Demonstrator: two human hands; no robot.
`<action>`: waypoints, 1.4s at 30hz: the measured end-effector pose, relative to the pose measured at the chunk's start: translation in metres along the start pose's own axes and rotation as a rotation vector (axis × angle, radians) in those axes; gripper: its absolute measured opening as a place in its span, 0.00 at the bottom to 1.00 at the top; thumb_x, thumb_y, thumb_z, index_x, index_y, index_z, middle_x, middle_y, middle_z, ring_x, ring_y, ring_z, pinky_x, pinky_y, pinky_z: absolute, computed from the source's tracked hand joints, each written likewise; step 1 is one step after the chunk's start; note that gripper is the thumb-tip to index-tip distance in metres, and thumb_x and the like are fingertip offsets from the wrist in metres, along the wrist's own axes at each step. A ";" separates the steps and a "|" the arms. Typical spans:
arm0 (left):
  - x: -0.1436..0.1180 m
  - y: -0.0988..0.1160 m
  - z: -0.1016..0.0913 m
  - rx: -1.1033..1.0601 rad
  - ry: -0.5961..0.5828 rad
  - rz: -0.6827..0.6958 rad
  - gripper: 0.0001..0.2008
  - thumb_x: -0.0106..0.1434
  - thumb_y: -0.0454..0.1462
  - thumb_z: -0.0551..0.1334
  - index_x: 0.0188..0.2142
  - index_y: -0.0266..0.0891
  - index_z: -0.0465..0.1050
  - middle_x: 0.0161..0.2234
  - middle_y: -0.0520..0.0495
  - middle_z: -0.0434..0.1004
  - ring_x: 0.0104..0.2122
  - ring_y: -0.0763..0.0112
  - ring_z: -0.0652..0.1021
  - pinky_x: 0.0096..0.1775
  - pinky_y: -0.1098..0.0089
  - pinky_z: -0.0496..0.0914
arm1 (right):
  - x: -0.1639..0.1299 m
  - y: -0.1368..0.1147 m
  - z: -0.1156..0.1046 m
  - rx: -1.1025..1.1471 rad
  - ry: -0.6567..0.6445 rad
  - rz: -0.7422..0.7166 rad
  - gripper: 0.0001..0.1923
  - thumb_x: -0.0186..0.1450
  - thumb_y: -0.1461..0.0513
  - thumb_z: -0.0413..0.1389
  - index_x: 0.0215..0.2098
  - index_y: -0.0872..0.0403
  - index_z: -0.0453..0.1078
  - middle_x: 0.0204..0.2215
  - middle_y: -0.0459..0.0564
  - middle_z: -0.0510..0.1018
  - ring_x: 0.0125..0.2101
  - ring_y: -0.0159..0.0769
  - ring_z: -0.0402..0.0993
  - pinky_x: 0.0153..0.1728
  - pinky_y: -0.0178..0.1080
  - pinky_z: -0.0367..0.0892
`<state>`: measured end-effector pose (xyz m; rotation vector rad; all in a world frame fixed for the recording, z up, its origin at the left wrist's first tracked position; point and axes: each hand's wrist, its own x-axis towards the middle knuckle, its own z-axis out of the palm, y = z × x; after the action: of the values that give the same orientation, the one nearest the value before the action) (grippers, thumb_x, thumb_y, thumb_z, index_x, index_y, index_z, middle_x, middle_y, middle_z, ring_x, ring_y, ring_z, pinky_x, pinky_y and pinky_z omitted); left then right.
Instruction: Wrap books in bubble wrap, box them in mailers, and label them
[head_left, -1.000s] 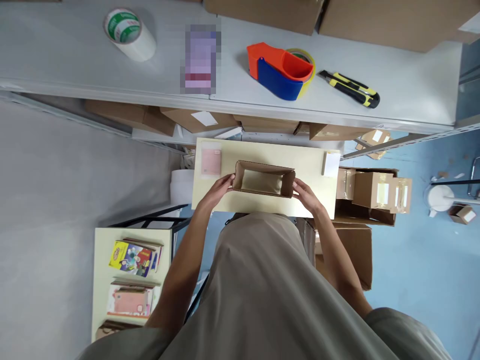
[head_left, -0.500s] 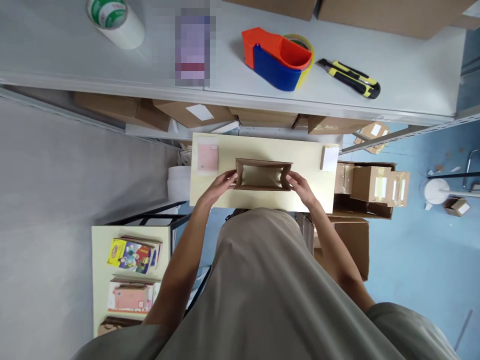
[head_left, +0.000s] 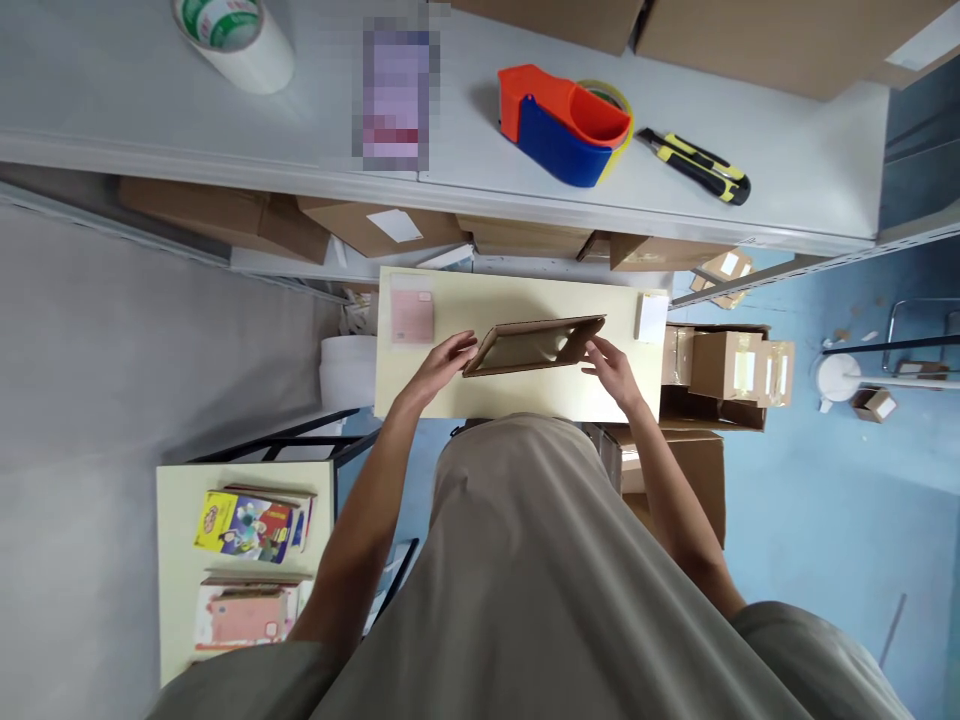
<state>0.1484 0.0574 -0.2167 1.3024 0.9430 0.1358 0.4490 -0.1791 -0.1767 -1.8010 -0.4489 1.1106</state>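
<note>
A brown cardboard box frame (head_left: 579,342) stands on the cream tabletop (head_left: 420,395) in front of me, its walls skewed into a slanted shape. The cream surface shows through its middle. At its left corner is my left hand (head_left: 442,367), fingers stretched out and close to the cardboard; whether they touch it I cannot tell. My right hand (head_left: 612,372) is beside the right wall with its fingers spread. A pink booklet (head_left: 412,316) lies on the tabletop's left end, and a white box-like item (head_left: 651,317) sits at the right end.
The grey shelf (head_left: 465,165) ahead holds a tape dispenser (head_left: 562,135), a utility knife (head_left: 696,165) and a tape roll (head_left: 247,55). Cardboard boxes (head_left: 720,365) stand at the right. Books (head_left: 247,525) lie on a side table at the lower left.
The box frame has gone from a rectangle to a slanted shape, its far side shifting right. My right hand's fingers have loosened and spread; the left hand stays at the left end.
</note>
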 end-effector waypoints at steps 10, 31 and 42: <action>-0.005 0.040 0.019 0.447 -0.101 0.340 0.44 0.73 0.53 0.69 0.82 0.46 0.61 0.75 0.32 0.72 0.54 0.56 0.86 0.52 0.61 0.83 | 0.012 -0.020 0.024 -0.359 0.250 -0.051 0.33 0.74 0.36 0.63 0.62 0.51 0.80 0.54 0.60 0.91 0.49 0.57 0.91 0.57 0.61 0.84; -0.006 0.060 0.074 0.763 0.432 0.086 0.11 0.77 0.37 0.61 0.54 0.38 0.78 0.45 0.35 0.89 0.45 0.52 0.89 0.51 0.59 0.80 | -0.039 -0.032 0.118 -1.204 -0.255 -0.792 0.14 0.84 0.60 0.57 0.59 0.53 0.83 0.48 0.58 0.89 0.59 0.51 0.79 0.76 0.57 0.64; -0.049 0.050 0.043 0.829 -0.029 0.488 0.19 0.78 0.38 0.57 0.58 0.43 0.86 0.82 0.41 0.61 0.75 0.49 0.74 0.72 0.52 0.76 | -0.014 -0.035 0.066 -1.229 -0.463 -0.842 0.14 0.83 0.57 0.58 0.53 0.53 0.86 0.44 0.57 0.90 0.58 0.53 0.77 0.79 0.64 0.58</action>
<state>0.1661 0.0122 -0.1505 2.2869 0.6456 0.1025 0.3921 -0.1372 -0.1499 -1.8717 -2.2952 0.5916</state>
